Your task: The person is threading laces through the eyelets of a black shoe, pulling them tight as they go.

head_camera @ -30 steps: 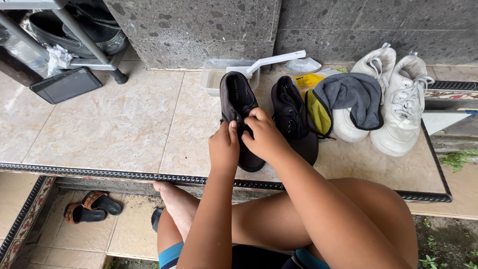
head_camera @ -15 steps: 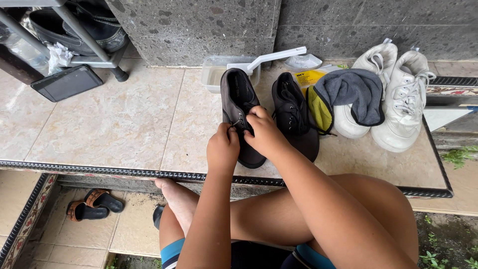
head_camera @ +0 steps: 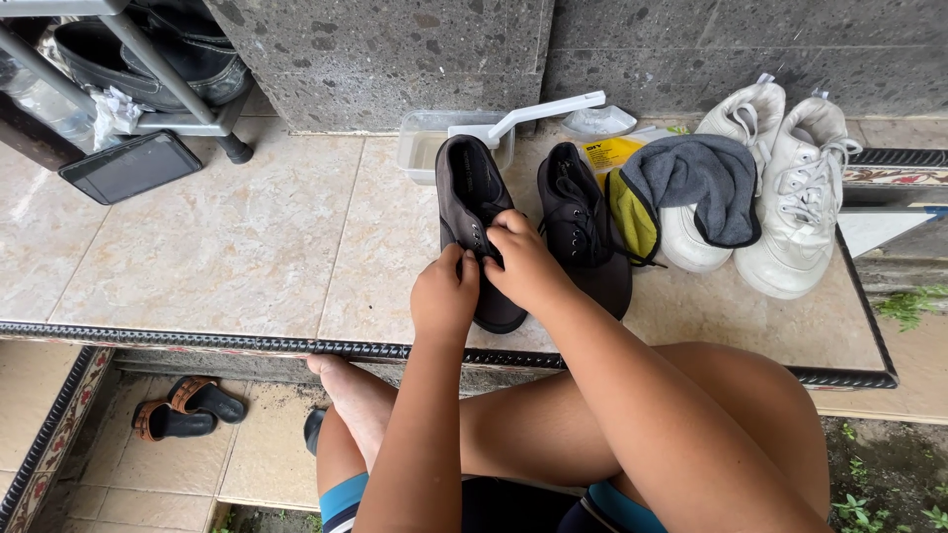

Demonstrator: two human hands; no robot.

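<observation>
Two hands at one dark shoe (head_camera: pixel 472 212) on tiled ledge: left hand (head_camera: pixel 446 293) and right hand (head_camera: pixel 521 259) fingers pinched on its laces. Lacing midway; second dark shoe (head_camera: pixel 578 222) beside it, untouched.

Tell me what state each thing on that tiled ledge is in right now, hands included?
Left hand: gripping the near dark shoe's side.
Right hand: fingers at its lace area.
Near dark shoe: upright, no laces visible.
Second dark shoe: laced, untouched.
White sneakers: laced, side by side.
Grey cloth: draped over one sneaker.
Clear tub: open, white brush across its rim.
</observation>
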